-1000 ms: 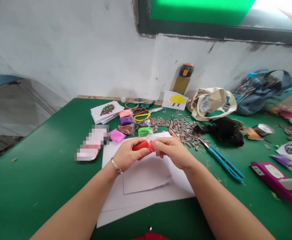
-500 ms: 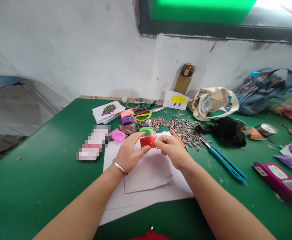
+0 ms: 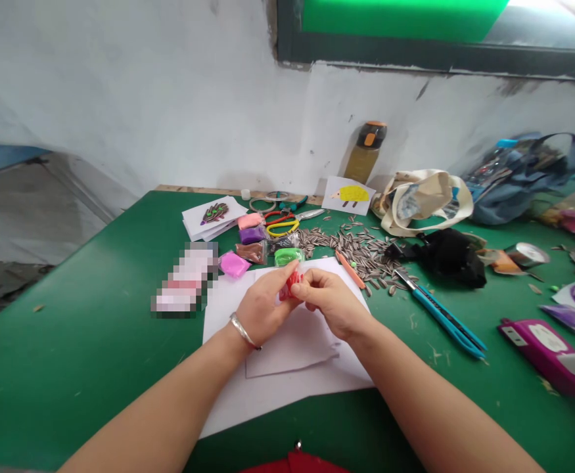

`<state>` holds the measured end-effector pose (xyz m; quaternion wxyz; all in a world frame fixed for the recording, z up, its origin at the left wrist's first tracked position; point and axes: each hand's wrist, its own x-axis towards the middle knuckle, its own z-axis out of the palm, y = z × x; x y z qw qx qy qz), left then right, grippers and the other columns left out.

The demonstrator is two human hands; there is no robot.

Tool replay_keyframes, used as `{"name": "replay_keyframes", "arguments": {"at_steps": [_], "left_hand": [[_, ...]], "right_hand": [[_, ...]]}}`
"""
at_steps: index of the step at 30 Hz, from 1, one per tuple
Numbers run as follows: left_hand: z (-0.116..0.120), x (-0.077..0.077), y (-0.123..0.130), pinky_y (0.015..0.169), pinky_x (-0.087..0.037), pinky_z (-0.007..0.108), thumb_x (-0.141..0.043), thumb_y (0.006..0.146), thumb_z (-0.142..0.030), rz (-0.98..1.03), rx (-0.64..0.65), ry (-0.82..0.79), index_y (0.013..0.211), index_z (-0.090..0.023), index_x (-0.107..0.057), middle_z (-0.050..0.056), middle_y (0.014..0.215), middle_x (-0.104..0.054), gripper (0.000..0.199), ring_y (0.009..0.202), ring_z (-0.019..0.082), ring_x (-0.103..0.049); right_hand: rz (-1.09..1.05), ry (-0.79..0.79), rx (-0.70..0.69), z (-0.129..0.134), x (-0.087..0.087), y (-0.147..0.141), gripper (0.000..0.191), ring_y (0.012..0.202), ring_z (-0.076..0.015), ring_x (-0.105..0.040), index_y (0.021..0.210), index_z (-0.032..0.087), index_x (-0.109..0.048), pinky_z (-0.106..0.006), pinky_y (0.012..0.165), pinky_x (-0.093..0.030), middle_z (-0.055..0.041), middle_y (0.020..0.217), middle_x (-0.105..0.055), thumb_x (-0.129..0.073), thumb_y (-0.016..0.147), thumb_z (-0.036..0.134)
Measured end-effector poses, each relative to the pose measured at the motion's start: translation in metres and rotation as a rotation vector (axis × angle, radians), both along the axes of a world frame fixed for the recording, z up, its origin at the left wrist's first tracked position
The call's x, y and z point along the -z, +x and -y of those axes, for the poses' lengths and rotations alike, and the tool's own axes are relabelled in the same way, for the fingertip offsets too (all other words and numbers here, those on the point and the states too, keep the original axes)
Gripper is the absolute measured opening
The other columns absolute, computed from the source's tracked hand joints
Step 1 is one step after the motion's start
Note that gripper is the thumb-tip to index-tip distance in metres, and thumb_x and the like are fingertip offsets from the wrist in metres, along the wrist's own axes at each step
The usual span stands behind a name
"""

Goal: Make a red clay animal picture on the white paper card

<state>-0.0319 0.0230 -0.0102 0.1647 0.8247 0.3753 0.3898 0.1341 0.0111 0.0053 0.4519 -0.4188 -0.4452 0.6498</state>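
Between my two hands is a small clear packet of red modelling clay point(image 3: 292, 284), partly hidden by the fingers. My left hand point(image 3: 266, 302), with a silver bangle at its wrist, is closed around the packet's left side. My right hand point(image 3: 334, 295) pinches its right edge. Both hands are above white paper sheets point(image 3: 287, 358) on the table. Just beyond them lie packets of green clay point(image 3: 288, 256), brown clay point(image 3: 252, 252), purple clay point(image 3: 252, 234) and pink clay point(image 3: 234, 265).
Striped sunflower seeds point(image 3: 361, 253) are scattered behind my right hand, near an orange pencil-like stick point(image 3: 350, 270). A blue utility knife point(image 3: 445, 322) lies to the right. Yellow-handled scissors point(image 3: 283, 228), a hedgehog card point(image 3: 349, 196), a bottle point(image 3: 365, 154) and a cloth bag point(image 3: 422, 203) stand farther back.
My left hand has turned inward and closed further around the red clay packet, covering more of it. The packet has turned and looks crumpled, while my right hand keeps its pinch.
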Motion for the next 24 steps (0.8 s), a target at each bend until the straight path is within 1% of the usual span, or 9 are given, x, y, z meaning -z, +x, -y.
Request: {"name": "replay_keyframes", "arguments": {"at_steps": [3,8,14,16,18,21,24], "left_hand": [[0.000,-0.002,0.000,0.096,-0.051,0.037,-0.062,0.087,-0.033,0.012,-0.015,-0.006,0.133,-0.018,-0.050,0.010,0.125,-0.064,0.050,0.111,0.023,-0.062],[0.000,-0.005,0.000,0.097,-0.051,0.038,-0.066,0.083,-0.030,0.059,-0.023,-0.055,0.125,-0.016,-0.057,0.010,0.123,-0.065,0.045,0.109,0.024,-0.063],[0.001,-0.004,0.001,0.095,-0.053,0.040,-0.068,0.081,-0.025,0.115,-0.028,-0.116,0.122,-0.017,-0.058,0.009,0.118,-0.067,0.043,0.106,0.023,-0.064],[0.001,-0.004,0.001,0.093,-0.054,0.039,-0.068,0.081,-0.025,0.119,-0.029,-0.104,0.121,-0.017,-0.058,0.009,0.116,-0.068,0.042,0.103,0.022,-0.065],[0.001,-0.004,0.001,0.092,-0.054,0.040,-0.068,0.081,-0.025,0.100,-0.030,-0.062,0.120,-0.017,-0.059,0.009,0.114,-0.068,0.041,0.103,0.022,-0.065],[0.000,-0.005,0.000,0.093,-0.053,0.040,-0.068,0.082,-0.027,0.063,-0.025,0.003,0.121,-0.018,-0.058,0.010,0.116,-0.067,0.042,0.105,0.023,-0.064],[0.000,-0.005,-0.001,0.093,-0.053,0.042,-0.070,0.081,-0.031,0.026,-0.037,0.027,0.122,-0.019,-0.058,0.010,0.117,-0.067,0.045,0.106,0.024,-0.063]], "right_hand": [[-0.064,-0.028,-0.044,0.000,0.000,0.003,0.034,0.053,-0.0074,-0.038,0.062,0.018,-0.050,-0.024,0.054,-0.026,0.0053,0.060,-0.050,-0.076,0.071,0.036],[-0.169,-0.043,-0.091,-0.002,0.002,0.007,0.033,0.049,-0.0075,-0.036,0.062,0.017,-0.052,-0.025,0.053,-0.025,0.0056,0.053,-0.045,-0.069,0.079,0.040],[-0.216,-0.070,-0.110,-0.004,0.004,0.010,0.031,0.049,-0.0083,-0.039,0.063,0.016,-0.057,-0.025,0.053,-0.025,0.0036,0.056,-0.048,-0.066,0.082,0.039],[-0.159,-0.049,-0.108,-0.005,0.003,0.011,0.031,0.051,-0.0092,-0.041,0.062,0.016,-0.057,-0.026,0.053,-0.026,0.0032,0.055,-0.048,-0.064,0.082,0.039],[-0.041,-0.001,-0.093,-0.005,0.002,0.012,0.031,0.052,-0.0098,-0.041,0.060,0.017,-0.056,-0.026,0.055,-0.027,0.0032,0.053,-0.048,-0.064,0.081,0.038],[0.104,0.082,-0.028,-0.007,0.001,0.015,0.029,0.054,-0.0098,-0.041,0.058,0.017,-0.055,-0.026,0.057,-0.029,0.0040,0.053,-0.048,-0.066,0.078,0.035],[0.175,0.133,0.033,-0.008,-0.002,0.019,0.029,0.055,-0.0098,-0.040,0.059,0.018,-0.054,-0.026,0.057,-0.030,0.0046,0.054,-0.047,-0.065,0.077,0.037]]}}
